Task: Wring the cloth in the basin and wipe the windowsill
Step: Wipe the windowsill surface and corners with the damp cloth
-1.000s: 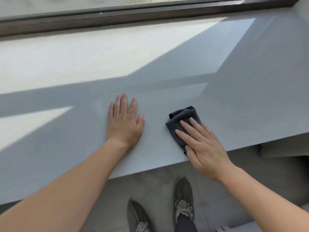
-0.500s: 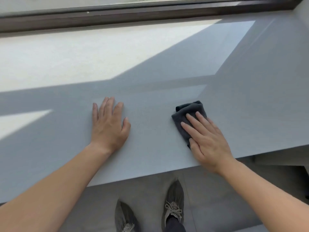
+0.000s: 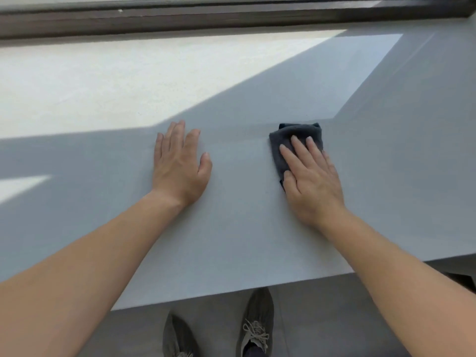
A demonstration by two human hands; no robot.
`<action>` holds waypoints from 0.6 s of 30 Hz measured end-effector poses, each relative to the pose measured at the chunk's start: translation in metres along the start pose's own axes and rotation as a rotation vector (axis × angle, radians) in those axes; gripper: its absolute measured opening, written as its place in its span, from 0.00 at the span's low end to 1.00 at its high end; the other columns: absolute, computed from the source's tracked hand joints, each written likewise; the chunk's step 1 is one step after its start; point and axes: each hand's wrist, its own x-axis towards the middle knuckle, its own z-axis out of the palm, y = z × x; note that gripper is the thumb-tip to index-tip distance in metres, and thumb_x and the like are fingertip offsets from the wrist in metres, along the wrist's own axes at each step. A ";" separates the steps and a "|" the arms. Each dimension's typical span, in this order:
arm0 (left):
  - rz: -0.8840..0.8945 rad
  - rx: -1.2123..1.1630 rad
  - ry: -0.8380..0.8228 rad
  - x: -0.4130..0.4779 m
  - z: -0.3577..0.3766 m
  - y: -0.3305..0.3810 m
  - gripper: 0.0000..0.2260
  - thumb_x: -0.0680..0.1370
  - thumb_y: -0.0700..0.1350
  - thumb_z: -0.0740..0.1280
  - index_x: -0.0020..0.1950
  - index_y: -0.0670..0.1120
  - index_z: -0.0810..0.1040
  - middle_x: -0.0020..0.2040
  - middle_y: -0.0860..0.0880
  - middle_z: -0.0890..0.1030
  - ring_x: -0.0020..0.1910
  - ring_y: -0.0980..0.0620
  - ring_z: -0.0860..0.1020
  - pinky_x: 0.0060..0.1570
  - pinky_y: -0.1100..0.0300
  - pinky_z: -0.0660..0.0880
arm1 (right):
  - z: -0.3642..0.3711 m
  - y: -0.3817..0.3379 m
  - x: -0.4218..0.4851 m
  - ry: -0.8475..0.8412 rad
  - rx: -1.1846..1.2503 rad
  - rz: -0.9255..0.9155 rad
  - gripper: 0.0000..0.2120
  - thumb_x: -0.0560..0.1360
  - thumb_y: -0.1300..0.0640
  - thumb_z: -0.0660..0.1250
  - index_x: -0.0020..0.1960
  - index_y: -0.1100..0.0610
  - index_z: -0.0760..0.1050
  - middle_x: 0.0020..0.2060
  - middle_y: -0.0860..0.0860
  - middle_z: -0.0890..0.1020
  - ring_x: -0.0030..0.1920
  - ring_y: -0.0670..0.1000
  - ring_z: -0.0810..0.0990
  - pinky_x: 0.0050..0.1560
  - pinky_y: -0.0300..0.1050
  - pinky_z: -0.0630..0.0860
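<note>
Folded dark cloth (image 3: 288, 136) on grey windowsill (image 3: 244, 228)

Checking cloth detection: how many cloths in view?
1. A dark cloth lies flat on the windowsill, pressed under the right hand. The left hand rests bare. No basin in frame, so others may be out of view.

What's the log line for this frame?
phase: wiping | right hand: flat on cloth | left hand: flat on sill | basin: not in view
</note>
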 end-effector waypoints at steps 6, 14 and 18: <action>-0.026 0.063 -0.006 0.041 0.010 -0.005 0.25 0.81 0.51 0.55 0.77 0.45 0.60 0.81 0.42 0.52 0.80 0.46 0.47 0.78 0.48 0.39 | 0.015 -0.043 0.019 0.006 -0.050 -0.225 0.27 0.79 0.49 0.49 0.78 0.48 0.60 0.80 0.49 0.57 0.80 0.53 0.50 0.79 0.55 0.44; -0.068 0.114 -0.013 0.038 0.013 -0.008 0.30 0.78 0.56 0.51 0.79 0.48 0.57 0.82 0.44 0.48 0.80 0.49 0.43 0.77 0.51 0.37 | -0.002 -0.013 0.096 0.022 -0.015 0.055 0.27 0.81 0.49 0.48 0.80 0.45 0.54 0.81 0.46 0.50 0.80 0.50 0.43 0.78 0.50 0.39; -0.114 0.139 -0.023 0.036 0.012 -0.007 0.32 0.77 0.58 0.50 0.81 0.49 0.52 0.82 0.43 0.43 0.80 0.47 0.39 0.77 0.48 0.37 | 0.005 -0.041 0.090 -0.037 -0.072 -0.230 0.27 0.81 0.48 0.48 0.80 0.46 0.54 0.81 0.46 0.52 0.80 0.52 0.44 0.78 0.53 0.40</action>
